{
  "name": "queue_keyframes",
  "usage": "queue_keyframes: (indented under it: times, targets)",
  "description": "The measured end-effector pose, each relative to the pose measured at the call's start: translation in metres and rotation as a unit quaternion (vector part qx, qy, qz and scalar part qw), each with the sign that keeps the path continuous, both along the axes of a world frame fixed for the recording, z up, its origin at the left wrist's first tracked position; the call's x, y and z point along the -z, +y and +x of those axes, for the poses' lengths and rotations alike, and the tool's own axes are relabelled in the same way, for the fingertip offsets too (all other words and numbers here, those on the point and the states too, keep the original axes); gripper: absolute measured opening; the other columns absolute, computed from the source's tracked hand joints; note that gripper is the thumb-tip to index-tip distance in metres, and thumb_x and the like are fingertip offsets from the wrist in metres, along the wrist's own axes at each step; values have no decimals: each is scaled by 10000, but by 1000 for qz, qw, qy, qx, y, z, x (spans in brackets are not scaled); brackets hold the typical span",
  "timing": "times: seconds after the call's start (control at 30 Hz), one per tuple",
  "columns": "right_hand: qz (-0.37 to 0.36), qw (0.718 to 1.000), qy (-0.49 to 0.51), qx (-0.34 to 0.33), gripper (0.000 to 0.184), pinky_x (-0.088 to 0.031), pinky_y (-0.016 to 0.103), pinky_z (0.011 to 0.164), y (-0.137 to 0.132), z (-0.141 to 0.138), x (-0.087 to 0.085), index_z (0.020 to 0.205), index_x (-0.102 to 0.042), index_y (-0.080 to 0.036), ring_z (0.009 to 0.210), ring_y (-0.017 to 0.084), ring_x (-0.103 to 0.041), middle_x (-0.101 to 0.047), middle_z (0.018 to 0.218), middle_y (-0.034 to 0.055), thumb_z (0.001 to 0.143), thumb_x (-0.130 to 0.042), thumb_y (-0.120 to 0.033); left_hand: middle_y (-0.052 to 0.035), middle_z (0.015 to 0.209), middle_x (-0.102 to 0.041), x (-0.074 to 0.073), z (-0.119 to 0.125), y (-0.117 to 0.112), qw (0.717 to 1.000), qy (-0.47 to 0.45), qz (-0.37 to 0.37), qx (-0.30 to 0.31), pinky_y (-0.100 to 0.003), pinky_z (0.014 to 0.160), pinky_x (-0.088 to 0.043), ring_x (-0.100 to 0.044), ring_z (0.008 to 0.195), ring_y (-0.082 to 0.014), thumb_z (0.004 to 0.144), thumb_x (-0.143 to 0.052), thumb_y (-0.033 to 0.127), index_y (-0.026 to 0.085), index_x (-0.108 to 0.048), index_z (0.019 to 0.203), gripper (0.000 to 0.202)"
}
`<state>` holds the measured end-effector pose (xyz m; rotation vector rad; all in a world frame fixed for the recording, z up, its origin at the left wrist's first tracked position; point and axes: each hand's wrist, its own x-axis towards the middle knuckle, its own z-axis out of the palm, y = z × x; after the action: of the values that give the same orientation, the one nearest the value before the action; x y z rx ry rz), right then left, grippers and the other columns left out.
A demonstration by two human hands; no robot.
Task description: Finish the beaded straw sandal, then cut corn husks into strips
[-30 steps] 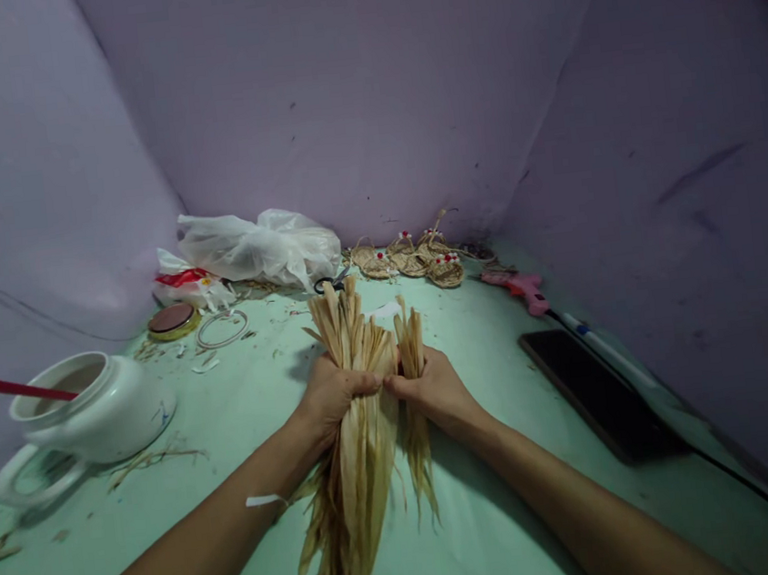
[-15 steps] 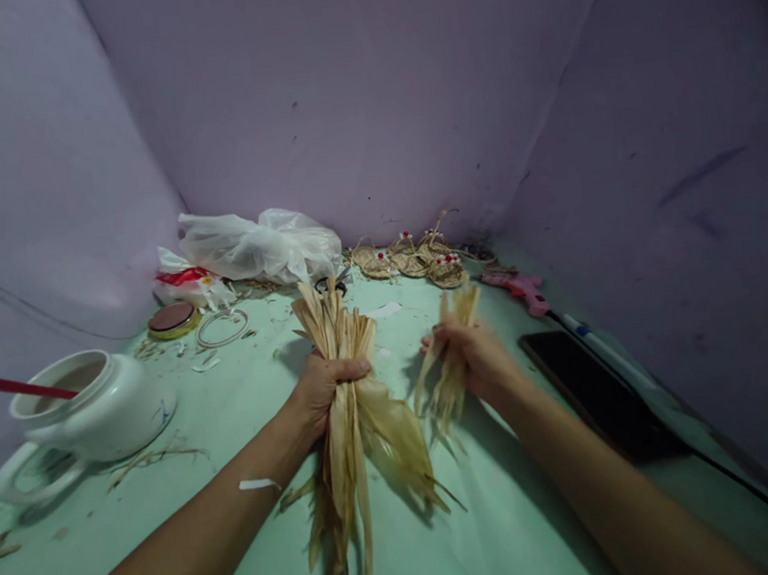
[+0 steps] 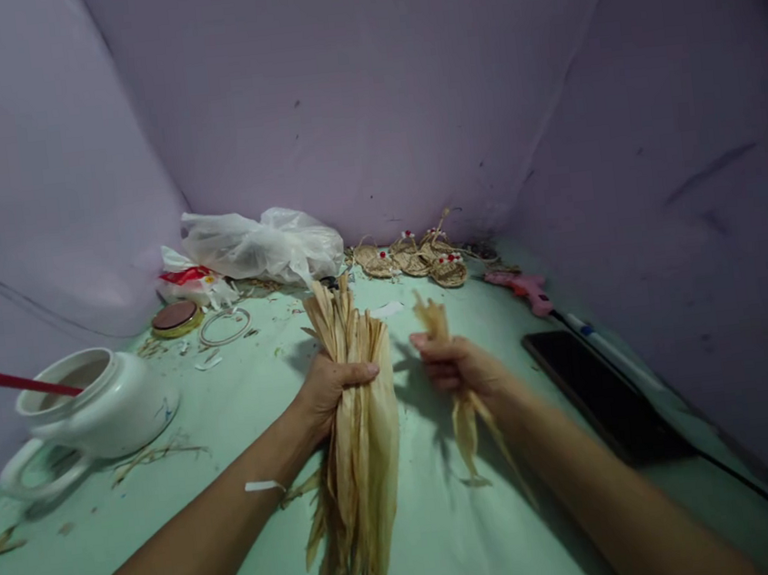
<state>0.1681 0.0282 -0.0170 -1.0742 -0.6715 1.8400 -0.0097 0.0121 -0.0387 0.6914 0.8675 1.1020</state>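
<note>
My left hand (image 3: 330, 389) is closed round a thick bundle of dried tan husk strips (image 3: 362, 436) that stands up from the green table and hangs down toward me. A hand's width to the right, my right hand (image 3: 461, 366) pinches a small, separate husk strip (image 3: 463, 421); its top sticks up above my fingers and its tail dangles below my wrist. The two hands do not touch.
A white pot (image 3: 88, 415) with a red spoon stands at the left. At the back lie a plastic bag (image 3: 262, 245), a round tin (image 3: 176, 318), a wire ring (image 3: 223, 327) and small woven straw pieces (image 3: 415, 257). A pink glue gun (image 3: 525, 288) and a dark slab (image 3: 605, 392) lie right.
My right hand pulled a few strips away from the bundle, swung out to the right, then came back a little toward the middle. My left hand kept its grip on the bundle.
</note>
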Motion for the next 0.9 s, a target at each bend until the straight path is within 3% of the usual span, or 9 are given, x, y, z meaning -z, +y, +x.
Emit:
queue_keyframes:
  times: [0.13,0.4,0.67,0.9]
  targets:
    - [35,993,-92,-67,283,-175,131,299,-15,-30,16,650,-494,-155,340,14,-224,-310,392,-111,522,-726,-256,-115,773,-680,-1,3,-1,999,-20,25,31,-386,655,-518,-633,672,-245,474,-720,95,58,-608,935,476]
    - [94,972,-210,-52,223,-142,185,320,-18,-31,20,513,-474,-159,317,30,-278,-396,363,-68,561,-655,-280,-98,748,-684,1,5,-2,997,4,71,34,-361,578,-523,-632,612,-235,509,-702,97,87,-628,888,386]
    - [130,963,-237,12,176,-201,193,344,-20,-36,32,417,-439,-162,341,46,-314,-388,351,-63,541,-563,-158,-54,751,-678,4,10,-1,994,79,77,-7,-321,576,-521,-620,640,-213,475,-652,52,104,-644,891,419]
    - [105,971,-192,95,89,-287,164,346,-12,-32,29,512,-512,-147,367,55,-376,-461,409,-53,498,-579,-91,-38,665,-657,1,9,0,998,38,28,-35,-275,523,-497,-592,554,-167,447,-669,70,88,-634,833,388]
